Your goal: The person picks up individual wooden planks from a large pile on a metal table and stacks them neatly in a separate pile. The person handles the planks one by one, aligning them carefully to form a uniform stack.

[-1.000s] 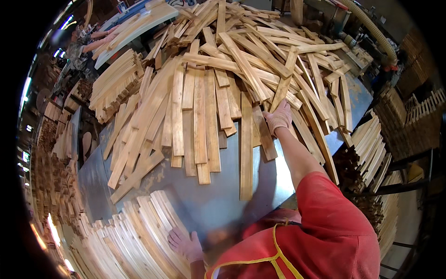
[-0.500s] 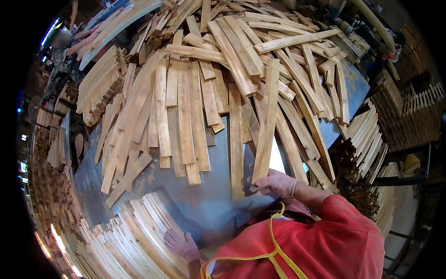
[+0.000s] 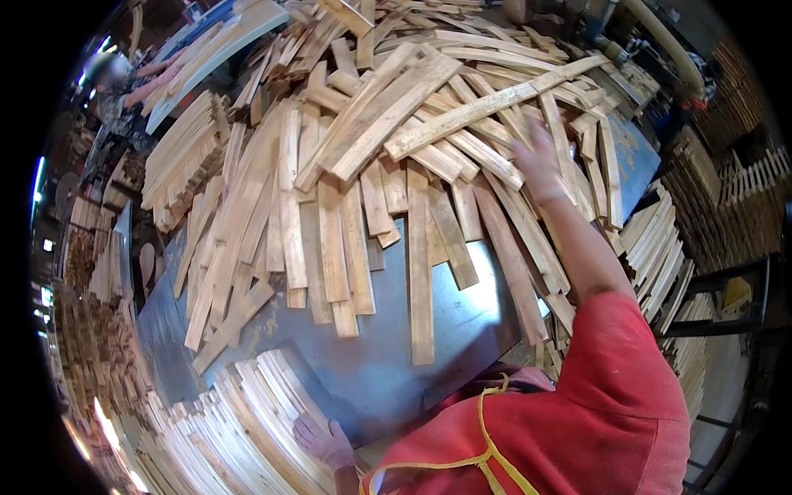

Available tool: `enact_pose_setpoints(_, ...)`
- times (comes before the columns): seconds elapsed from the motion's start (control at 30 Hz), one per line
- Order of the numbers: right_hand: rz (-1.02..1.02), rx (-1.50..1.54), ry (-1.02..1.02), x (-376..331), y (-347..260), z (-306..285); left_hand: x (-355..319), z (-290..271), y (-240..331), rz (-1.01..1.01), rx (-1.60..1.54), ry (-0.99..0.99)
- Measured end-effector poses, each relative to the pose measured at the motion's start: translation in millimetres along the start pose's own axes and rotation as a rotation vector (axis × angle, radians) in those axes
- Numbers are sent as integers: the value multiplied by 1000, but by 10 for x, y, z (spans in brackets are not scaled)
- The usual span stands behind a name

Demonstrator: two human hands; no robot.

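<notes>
My left hand, in a pale glove, rests with fingers stretched along the edge of a stack of light wooden boards at the lower left. My right hand is reached out over the right side of a big loose pile of wooden boards. Blurred by motion, its fingers look spread, with nothing seen in them. Just left of it, a long board lies slantwise across the pile. Two wide boards lie on top near the middle.
The pile spreads over a blue-grey metal table. Neatly stacked boards stand at the far left, others at the right. A person handles boards at a pale table far left. A thick hose hangs far right.
My right hand has let go of the board it held at the near edge and moved away over the pile. Boards on top now lie differently. My left hand stays put.
</notes>
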State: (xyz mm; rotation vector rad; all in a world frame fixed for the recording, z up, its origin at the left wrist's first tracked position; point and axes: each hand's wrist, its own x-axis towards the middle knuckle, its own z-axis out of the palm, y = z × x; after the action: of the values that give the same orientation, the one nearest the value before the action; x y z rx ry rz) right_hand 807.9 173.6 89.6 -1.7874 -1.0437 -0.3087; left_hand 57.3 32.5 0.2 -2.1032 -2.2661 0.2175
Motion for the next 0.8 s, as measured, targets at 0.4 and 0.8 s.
enact_pose_setpoints(0.4, 741, 41, -439, -2503, 627, -1950, -70, -212, -39, 7, -51, 30)
enact_pose_setpoints(0.8, 1106, 403, -558, -2961, -655, -1946, -107, -120, -172, 29, -83, 21)
